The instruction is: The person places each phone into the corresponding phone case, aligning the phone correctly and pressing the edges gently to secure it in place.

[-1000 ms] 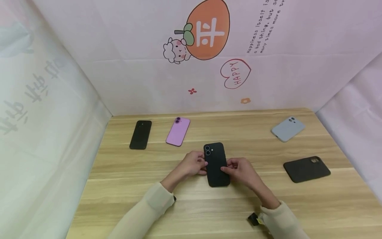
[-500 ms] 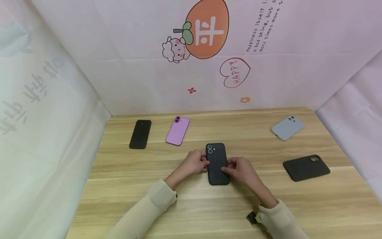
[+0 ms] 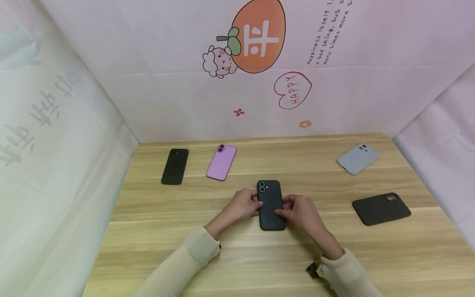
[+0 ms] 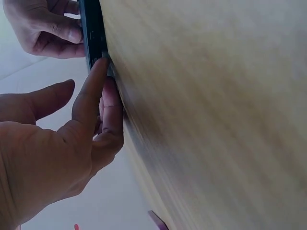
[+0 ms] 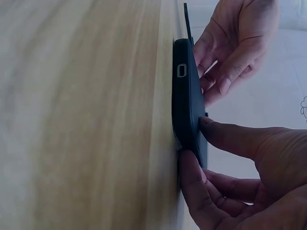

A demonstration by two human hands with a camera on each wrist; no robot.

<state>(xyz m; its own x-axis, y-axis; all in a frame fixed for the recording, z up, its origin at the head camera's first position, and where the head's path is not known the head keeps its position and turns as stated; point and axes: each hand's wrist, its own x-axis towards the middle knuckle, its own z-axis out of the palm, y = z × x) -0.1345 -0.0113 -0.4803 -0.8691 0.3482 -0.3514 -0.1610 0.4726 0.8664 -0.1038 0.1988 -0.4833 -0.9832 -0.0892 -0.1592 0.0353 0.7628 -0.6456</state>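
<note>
A printed cloth (image 3: 167, 95) is hung behind a wooden table (image 3: 156, 231), on which all the work is laid out. At the near side, the person's left hand (image 3: 243, 203) and right hand (image 3: 300, 212) are set on opposite long sides of the held phone (image 3: 271, 200), which is placed back upward at about the middle of the table. By the right hand the phone is pinched near its edge, thumb on the back and forefinger low at the side. By the left hand the opposite edge is touched with the forefinger, but the thumb seems to be raised over the back in the dim left wrist view, so whether a pinch is made there cannot be told.

A black phone (image 3: 175, 166) and a lilac phone (image 3: 221, 162) are set to the far left; a pale blue cover (image 3: 358, 159) and a black case (image 3: 382, 209) (its camera opening shows bare wood) are left to the right.

The step in hand is judged to be a steadying and squaring of the held phone along its sides. For the next move, even pressure is called for on both edges, with the twin lenses (image 3: 262, 189) and the small port (image 5: 182, 70) left uncovered.
</note>
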